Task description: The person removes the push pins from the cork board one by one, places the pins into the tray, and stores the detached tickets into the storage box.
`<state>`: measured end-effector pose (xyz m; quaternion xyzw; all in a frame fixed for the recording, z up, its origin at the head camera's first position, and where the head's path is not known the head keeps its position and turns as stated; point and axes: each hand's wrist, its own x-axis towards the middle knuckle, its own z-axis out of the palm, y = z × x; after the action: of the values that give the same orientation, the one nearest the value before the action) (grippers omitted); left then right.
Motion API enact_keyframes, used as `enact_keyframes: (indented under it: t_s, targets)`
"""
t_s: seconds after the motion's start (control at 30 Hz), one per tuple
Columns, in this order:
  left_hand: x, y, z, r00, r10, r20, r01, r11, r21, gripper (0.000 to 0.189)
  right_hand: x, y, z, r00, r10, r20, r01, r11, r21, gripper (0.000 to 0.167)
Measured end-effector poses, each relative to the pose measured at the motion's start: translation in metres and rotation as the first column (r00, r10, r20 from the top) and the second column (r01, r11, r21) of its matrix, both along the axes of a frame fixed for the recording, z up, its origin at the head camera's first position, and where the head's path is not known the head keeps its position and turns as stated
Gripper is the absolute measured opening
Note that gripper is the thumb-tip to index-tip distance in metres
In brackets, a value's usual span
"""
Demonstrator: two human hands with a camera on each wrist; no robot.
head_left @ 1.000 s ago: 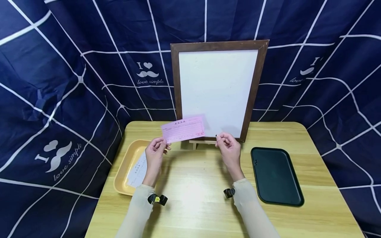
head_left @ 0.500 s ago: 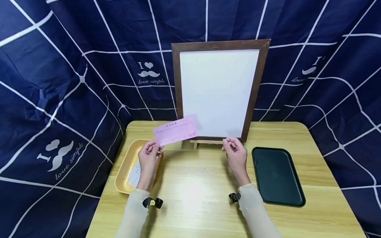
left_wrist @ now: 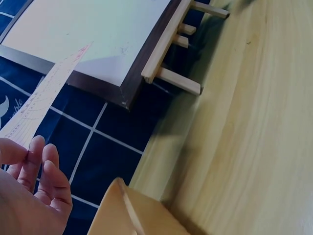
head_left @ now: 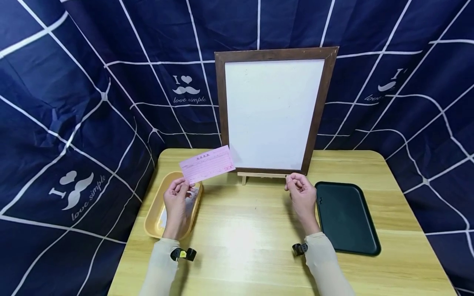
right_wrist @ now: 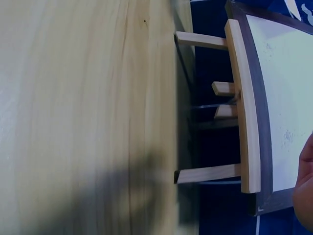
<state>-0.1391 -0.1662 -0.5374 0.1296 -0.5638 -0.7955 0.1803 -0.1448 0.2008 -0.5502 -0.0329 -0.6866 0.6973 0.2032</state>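
My left hand (head_left: 175, 207) pinches a pink printed slip (head_left: 207, 164) by its lower left corner. The slip is held up in the air, tilted, above a yellow tray (head_left: 149, 220). In the left wrist view the slip (left_wrist: 46, 98) appears nearly edge-on between thumb and fingers. My right hand (head_left: 303, 199) is raised near the lower right corner of the framed whiteboard (head_left: 274, 115). Thumb and index finger pinch a tiny dark piece (head_left: 286, 176), too small to identify. Only part of the right hand (right_wrist: 304, 188) shows in the right wrist view.
A wooden easel (head_left: 261, 175) supports the whiteboard at the table's back. White printed paper (head_left: 191, 201) lies in the yellow tray, partly behind my left hand. To the right, a dark green tray (head_left: 348, 218) lies on the table. Blue curtains (head_left: 74, 123) surround the table.
My left hand has moved left, taking the pink slip from in front of the whiteboard to beside its lower left corner. The right hand has drifted right, toward the green tray.
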Motion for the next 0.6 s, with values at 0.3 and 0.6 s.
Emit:
enact_keyframes:
  t_s: [0.3, 0.6]
  targets:
    - [0.010, -0.019, -0.003, 0.999, 0.035, 0.035, -0.035, 0.999, -0.020, 0.006, 0.005, 0.012, -0.005, 0.999, 0.021, -0.027, -0.021, 1.000, -0.022, 0.005]
    - [0.028, -0.039, -0.007, 0.994, 0.088, 0.067, -0.087, 0.996, -0.020, 0.005, 0.016, 0.012, 0.011, 1.000, 0.005, -0.005, -0.005, 1.000, 0.027, 0.005]
